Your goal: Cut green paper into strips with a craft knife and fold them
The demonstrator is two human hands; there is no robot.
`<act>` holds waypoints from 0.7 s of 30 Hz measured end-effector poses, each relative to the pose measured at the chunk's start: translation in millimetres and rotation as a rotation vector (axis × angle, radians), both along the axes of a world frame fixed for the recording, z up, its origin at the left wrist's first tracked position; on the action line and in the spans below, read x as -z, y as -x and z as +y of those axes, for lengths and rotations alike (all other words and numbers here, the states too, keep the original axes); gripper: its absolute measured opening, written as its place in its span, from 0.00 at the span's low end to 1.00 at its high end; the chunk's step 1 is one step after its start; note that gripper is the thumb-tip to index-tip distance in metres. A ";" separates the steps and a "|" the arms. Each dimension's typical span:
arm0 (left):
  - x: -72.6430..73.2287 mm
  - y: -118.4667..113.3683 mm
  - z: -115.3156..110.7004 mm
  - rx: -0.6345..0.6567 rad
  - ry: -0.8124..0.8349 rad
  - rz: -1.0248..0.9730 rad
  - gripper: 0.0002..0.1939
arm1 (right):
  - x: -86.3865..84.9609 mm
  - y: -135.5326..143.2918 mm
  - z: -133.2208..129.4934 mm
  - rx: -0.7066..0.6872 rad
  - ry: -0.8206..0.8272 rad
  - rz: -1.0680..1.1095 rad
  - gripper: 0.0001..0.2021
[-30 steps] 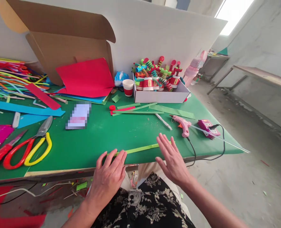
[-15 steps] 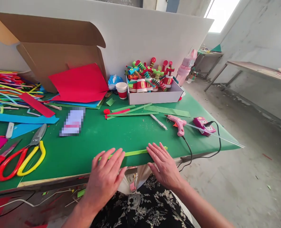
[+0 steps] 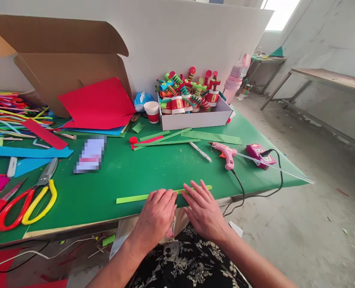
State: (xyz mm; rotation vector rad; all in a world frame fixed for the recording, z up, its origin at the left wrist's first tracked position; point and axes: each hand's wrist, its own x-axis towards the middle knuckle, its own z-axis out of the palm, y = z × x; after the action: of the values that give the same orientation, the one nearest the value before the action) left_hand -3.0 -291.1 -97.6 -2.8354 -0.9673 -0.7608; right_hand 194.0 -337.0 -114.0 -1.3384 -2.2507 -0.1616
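A long, narrow light-green paper strip (image 3: 132, 199) lies flat along the front edge of the green table. My left hand (image 3: 158, 214) is over the strip's middle, its fingers bent and pressed together on the paper; the thumb is mostly hidden below them. Just to the right, my right hand (image 3: 206, 212) rests with its fingers stretched out across the strip, palm down. The strip's far right end (image 3: 208, 187) shows beyond those fingers. A small gap separates the two hands.
Scissors (image 3: 41, 196) with red and yellow handles lie at left, near a phone (image 3: 90, 154). A pink glue gun (image 3: 227, 154) with a cord sits at right, beside a pen (image 3: 200, 152). Behind are paper strips (image 3: 165, 143), cups (image 3: 152, 111) and a white box (image 3: 195, 119) of paper figures.
My left hand has slid right along the strip, from its left end to the middle, and its fingers have drawn together. My right hand stays in nearly the same place.
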 end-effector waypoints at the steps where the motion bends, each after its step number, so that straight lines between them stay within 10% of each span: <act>1: -0.6 0.0 0.2 0.006 -0.009 0.009 0.14 | 0.7 1.0 0.0 0.001 -0.010 -0.014 0.19; 21: 2.8 8.0 0.5 0.061 -0.017 0.068 0.20 | 1.2 9.8 -1.9 -0.008 0.090 0.060 0.19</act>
State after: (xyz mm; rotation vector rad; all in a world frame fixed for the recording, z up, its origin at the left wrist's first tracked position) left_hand -11.0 -290.6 -100.4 -2.8675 -0.8643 -0.6697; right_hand 184.2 -339.0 -115.2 -1.3621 -2.2359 -0.0164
